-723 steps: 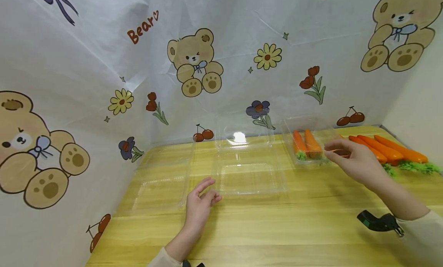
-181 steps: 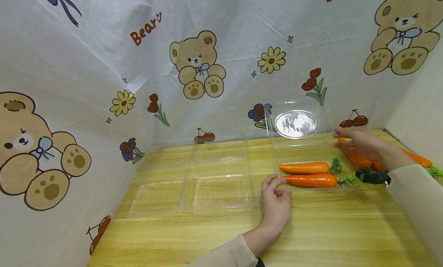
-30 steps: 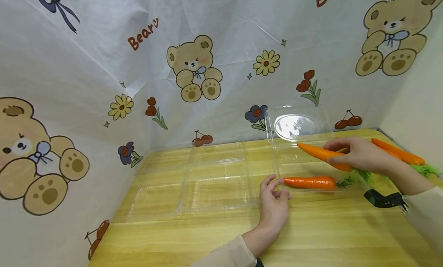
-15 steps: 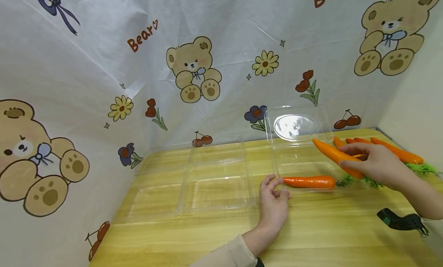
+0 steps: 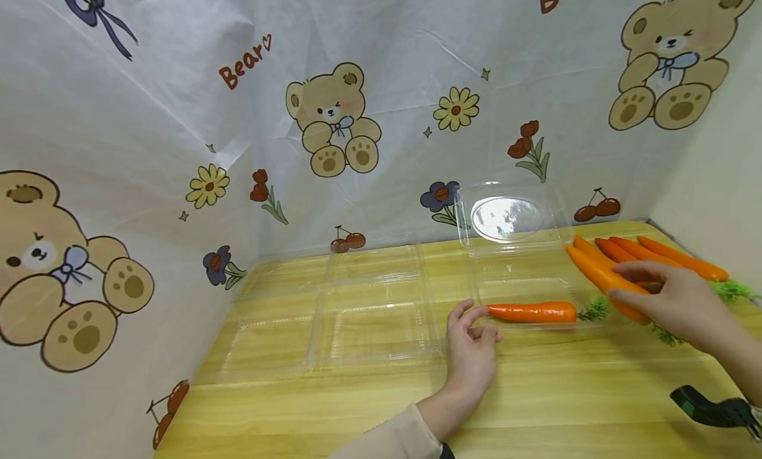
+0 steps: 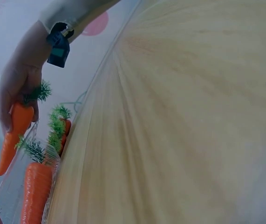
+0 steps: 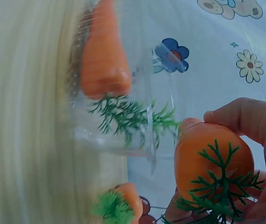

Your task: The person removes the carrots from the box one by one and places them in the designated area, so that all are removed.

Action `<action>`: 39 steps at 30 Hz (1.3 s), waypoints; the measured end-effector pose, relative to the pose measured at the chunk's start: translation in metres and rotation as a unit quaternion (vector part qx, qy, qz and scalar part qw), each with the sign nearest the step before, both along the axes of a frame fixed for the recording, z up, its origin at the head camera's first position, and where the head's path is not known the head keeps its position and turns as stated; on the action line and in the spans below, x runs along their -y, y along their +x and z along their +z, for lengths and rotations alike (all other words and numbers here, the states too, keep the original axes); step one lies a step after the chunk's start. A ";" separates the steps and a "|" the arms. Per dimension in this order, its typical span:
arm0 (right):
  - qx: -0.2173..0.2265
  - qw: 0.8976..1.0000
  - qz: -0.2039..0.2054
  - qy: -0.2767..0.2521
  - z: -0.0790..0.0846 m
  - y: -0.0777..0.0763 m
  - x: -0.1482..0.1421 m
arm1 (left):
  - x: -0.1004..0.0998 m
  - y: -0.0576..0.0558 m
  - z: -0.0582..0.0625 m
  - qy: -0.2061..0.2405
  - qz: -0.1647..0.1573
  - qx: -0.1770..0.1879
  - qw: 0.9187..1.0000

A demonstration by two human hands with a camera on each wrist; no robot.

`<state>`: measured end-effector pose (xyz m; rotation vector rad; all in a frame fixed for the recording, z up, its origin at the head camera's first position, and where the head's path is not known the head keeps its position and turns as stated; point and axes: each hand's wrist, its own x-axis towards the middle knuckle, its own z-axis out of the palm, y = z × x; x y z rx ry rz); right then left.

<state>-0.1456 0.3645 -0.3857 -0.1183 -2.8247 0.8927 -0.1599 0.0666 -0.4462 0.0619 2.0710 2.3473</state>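
Note:
My right hand (image 5: pixel 681 307) grips an orange carrot (image 5: pixel 598 270) by its thick end, thumb on one side and fingers on the other. It is held in the air just right of a clear plastic container (image 5: pixel 524 288) whose lid (image 5: pixel 506 218) stands raised against the back wall. One red-orange carrot (image 5: pixel 532 313) with a green top lies along the container's front side. My left hand (image 5: pixel 472 353) rests with relaxed fingers at the container's front left corner. In the right wrist view the held carrot (image 7: pixel 207 158) shows its leafy end, the fingers partly hidden behind it.
Several more carrots (image 5: pixel 684 257) lie in a group at the table's back right. Two more clear lidded containers (image 5: pixel 381 327) stand side by side to the left on the wooden table (image 5: pixel 333 413). A bear-printed sheet (image 5: pixel 393 148) covers the back wall.
Within the last second my right hand has carried the held carrot rightward from above the container. Six seconds ago two carrots lay in this container. My left hand has stayed at its corner.

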 end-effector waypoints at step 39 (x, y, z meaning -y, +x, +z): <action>-0.003 0.989 -0.148 -0.024 -0.062 0.029 -0.053 | 0.002 0.001 0.003 -0.008 -0.009 0.002 1.000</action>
